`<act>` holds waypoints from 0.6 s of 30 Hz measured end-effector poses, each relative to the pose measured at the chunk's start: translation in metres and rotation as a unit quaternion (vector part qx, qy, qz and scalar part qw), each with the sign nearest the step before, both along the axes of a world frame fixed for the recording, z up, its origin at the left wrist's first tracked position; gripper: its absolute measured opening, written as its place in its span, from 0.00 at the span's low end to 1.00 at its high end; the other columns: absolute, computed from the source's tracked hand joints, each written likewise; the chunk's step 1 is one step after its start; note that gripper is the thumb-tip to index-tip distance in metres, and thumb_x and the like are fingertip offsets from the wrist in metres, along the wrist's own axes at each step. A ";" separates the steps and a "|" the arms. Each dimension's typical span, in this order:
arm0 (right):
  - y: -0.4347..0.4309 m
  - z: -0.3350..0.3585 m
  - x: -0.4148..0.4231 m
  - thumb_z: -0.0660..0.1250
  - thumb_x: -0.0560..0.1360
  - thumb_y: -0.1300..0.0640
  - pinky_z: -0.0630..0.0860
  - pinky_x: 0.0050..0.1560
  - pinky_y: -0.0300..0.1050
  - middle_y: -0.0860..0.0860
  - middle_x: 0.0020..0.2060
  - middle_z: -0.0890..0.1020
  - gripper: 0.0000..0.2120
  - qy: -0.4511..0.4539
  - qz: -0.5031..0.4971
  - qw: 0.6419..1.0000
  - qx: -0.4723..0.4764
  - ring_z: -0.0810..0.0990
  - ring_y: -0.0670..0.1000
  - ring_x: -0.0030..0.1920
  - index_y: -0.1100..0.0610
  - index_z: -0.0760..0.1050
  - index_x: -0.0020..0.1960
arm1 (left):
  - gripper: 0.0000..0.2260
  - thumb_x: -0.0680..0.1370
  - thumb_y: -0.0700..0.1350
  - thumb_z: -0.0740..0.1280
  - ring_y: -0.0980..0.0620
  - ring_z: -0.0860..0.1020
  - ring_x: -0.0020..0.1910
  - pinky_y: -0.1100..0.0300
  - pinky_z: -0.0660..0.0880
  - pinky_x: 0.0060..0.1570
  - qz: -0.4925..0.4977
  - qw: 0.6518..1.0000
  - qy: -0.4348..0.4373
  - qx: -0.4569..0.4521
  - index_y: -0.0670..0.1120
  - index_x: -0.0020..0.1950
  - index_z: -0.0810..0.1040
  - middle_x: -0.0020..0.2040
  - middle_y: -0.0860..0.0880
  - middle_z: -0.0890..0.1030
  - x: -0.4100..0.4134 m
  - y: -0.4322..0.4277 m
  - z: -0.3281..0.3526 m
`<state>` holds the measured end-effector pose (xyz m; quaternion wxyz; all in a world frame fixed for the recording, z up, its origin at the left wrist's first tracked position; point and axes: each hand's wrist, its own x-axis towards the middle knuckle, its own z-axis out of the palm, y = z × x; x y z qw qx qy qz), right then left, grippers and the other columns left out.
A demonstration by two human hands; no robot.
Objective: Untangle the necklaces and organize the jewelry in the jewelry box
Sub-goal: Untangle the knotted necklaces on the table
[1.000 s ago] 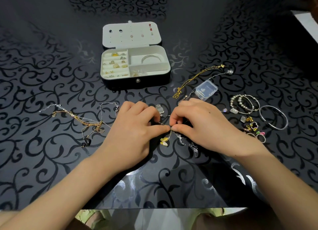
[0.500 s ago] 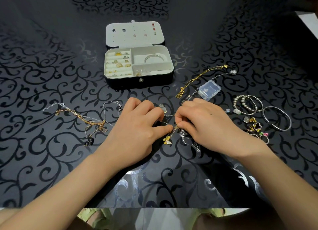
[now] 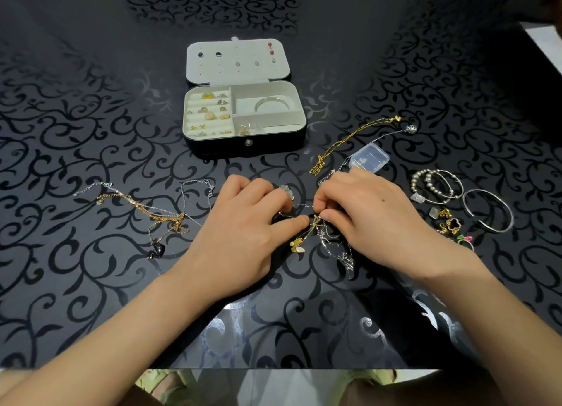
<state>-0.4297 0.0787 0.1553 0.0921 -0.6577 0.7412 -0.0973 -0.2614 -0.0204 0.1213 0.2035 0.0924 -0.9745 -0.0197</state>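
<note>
Far left on the black scroll-patterned surface (image 3: 91,284), a second knot of gold and silver chains with a black pendant (image 3: 164,218), untouched. Behind centre, open black jewelry box with white lining (image 3: 273,145), rings and a bangle already inside. Then left hand (image 3: 240,241), thumb and forefinger pinched on a thin strand of the central tangle of fine chains with a yellow butterfly charm (image 3: 319,232). Just beside, right hand (image 3: 374,220), fingers clamped on the same tangle. Best teased apart in small sideways pulls, never yanked: thin links apt to tighten or snap. Far right, silver bangles and beaded bracelets (image 3: 417,182).
</note>
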 end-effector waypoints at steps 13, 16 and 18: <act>0.003 -0.008 -0.005 0.75 0.67 0.56 0.64 0.35 0.44 0.46 0.33 0.75 0.05 0.035 0.042 0.996 -0.067 0.67 0.49 0.36 0.49 0.79 0.39 | 0.18 0.73 0.37 0.57 0.45 0.70 0.44 0.53 0.60 0.45 -0.023 1.000 -0.014 -0.010 0.51 0.54 0.82 0.45 0.46 0.79 -0.009 -0.005 -0.002; 0.006 -0.008 -0.008 0.72 0.68 0.56 0.67 0.33 0.44 0.46 0.31 0.75 0.04 0.047 0.063 0.994 -0.082 0.67 0.50 0.34 0.47 0.81 0.39 | 0.17 0.73 0.37 0.57 0.45 0.70 0.44 0.52 0.60 0.44 -0.028 0.999 -0.013 -0.028 0.50 0.53 0.82 0.45 0.46 0.79 -0.009 -0.005 0.000; 0.010 -0.007 -0.012 0.68 0.67 0.57 0.65 0.33 0.42 0.45 0.30 0.75 0.09 0.058 0.069 0.992 -0.090 0.70 0.51 0.32 0.45 0.83 0.40 | 0.17 0.73 0.38 0.57 0.45 0.69 0.45 0.51 0.61 0.45 -0.024 0.999 -0.011 -0.031 0.50 0.51 0.82 0.44 0.46 0.79 -0.010 -0.006 0.001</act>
